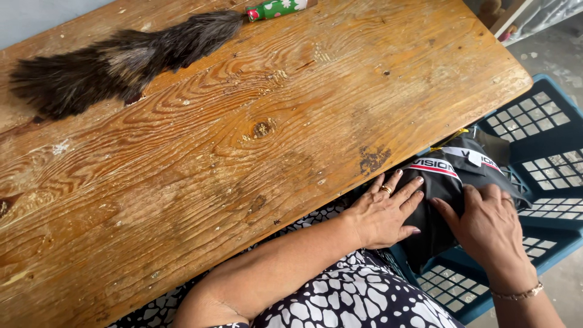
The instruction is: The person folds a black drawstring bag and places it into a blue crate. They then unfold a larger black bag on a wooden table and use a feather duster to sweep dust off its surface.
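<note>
Dark cloth bundle [446, 182] in blue crate [546, 121] looks soft & light; both hands' fingers flat, spread on it; grab sides

A worn wooden table [261, 121] with pronounced grain, knots and pale paint flecks fills most of the view under even daylight. Beyond the table's right end lies grey concrete floor [562, 54]. Past its far left corner, a pale wall [36, 18] shows.
</note>
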